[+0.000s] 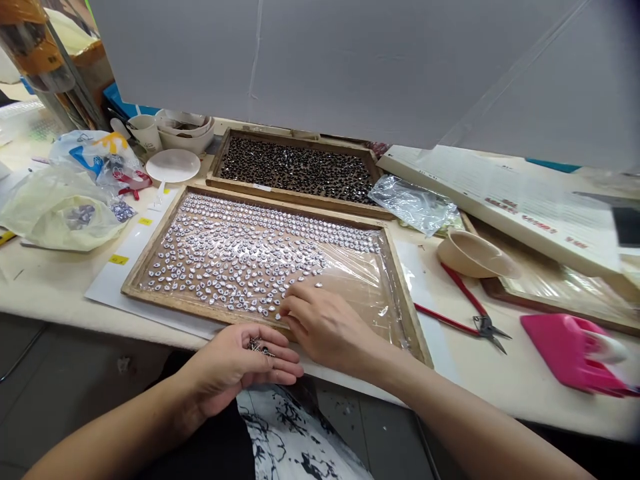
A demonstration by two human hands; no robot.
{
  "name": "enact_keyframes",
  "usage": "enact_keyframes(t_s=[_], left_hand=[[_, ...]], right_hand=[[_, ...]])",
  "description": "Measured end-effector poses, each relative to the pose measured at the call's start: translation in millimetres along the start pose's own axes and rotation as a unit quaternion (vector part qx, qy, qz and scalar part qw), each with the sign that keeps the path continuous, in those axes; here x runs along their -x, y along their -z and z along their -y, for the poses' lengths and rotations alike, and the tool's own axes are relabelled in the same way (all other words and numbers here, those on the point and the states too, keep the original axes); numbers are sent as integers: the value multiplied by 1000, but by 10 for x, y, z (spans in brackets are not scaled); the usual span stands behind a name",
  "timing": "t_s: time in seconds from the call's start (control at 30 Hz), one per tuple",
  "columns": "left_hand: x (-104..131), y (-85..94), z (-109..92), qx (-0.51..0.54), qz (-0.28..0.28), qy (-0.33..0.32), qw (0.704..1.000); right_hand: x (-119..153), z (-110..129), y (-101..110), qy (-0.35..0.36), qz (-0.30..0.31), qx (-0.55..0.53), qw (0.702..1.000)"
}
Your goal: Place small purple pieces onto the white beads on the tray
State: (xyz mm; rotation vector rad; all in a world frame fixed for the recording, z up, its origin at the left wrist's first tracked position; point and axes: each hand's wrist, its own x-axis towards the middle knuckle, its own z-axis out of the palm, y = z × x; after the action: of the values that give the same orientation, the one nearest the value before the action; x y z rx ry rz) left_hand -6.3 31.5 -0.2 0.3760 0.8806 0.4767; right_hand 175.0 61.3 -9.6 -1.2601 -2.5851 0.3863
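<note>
Palm up in front of the near tray, my left hand (245, 360) cups a small heap of dark and silvery pieces (260, 347). My right hand (320, 323) reaches over the near edge of the wooden tray (173, 301), fingers pressed together and pointing down-left; its fingertips touch the tray area beside the small white pieces, and anything between them is hidden. Clear film covers the tray. Many white drop-shaped pieces (220, 253) lie on it, in tidy rows at the back and scattered in the middle and left.
Behind stands a second tray of black pieces (300, 167). Red-handled pliers (483, 325), a pink scoop (565, 347) and a beige bowl (475, 255) lie to the right. Plastic bags (60, 207), a white plate (173, 165) and stacked bowls (187, 137) are at left.
</note>
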Motion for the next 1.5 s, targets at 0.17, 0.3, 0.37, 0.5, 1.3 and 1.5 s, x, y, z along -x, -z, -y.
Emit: enact_keyframes(t_s=[0.17, 0.3, 0.37, 0.5, 1.3, 1.5], left_hand=[[-16, 12, 10, 0, -5, 10, 1000], [-20, 30, 11, 6, -2, 9, 1000], [-15, 37, 6, 11, -1, 9, 1000], [-5, 46, -4, 24, 6, 7, 1000], [-19, 1, -93, 141, 19, -42, 989], [-34, -13, -57, 140, 23, -54, 988]], right_hand=[[-41, 10, -38, -1, 34, 48, 998], [-54, 1, -26, -6, 49, 53, 997], [-51, -5, -27, -1, 50, 50, 998], [-39, -13, -40, 10, 43, 52, 998], [98, 340, 127, 20, -70, -142, 987], [28, 366, 69, 38, -72, -153, 985]])
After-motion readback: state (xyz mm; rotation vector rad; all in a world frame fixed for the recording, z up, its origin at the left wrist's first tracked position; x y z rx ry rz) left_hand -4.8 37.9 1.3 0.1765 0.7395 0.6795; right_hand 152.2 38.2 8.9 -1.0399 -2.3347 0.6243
